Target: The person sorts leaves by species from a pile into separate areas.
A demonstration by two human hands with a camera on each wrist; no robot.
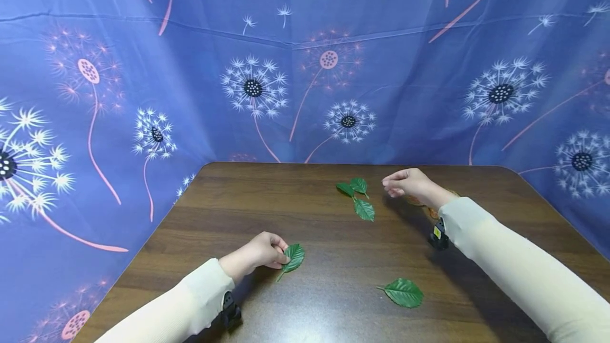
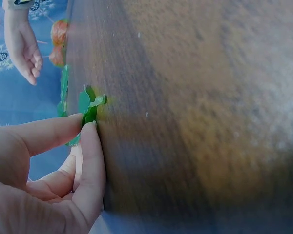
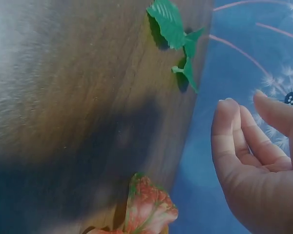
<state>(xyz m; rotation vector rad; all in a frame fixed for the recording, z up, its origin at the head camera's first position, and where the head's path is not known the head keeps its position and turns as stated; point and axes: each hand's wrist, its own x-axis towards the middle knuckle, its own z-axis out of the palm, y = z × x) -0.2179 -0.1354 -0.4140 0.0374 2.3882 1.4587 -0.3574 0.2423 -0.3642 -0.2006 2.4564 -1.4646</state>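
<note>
Between thumb and index finger, my left hand [image 1: 261,251] pinches a green artificial leaf [image 1: 295,256] low over the table, its stem pointing down towards me. In the left wrist view the leaf [image 2: 90,105] appears edge-on at the fingertips. My right hand [image 1: 411,183] hovers above the far right part of the table, holding nothing, its fingers loosely curled and the thumb apart from them in the right wrist view. To its left lies a cluster of green leaves [image 1: 364,209]. Beneath the right wrist are orange-red leaves [image 3: 150,207], mostly hidden by the arm in the head view.
A single green leaf [image 1: 404,292] lies at the near right of the brown wooden table [image 1: 229,200]. Behind the table's far edge hangs a blue curtain [image 1: 405,94] with a dandelion print, which also runs along both sides.
</note>
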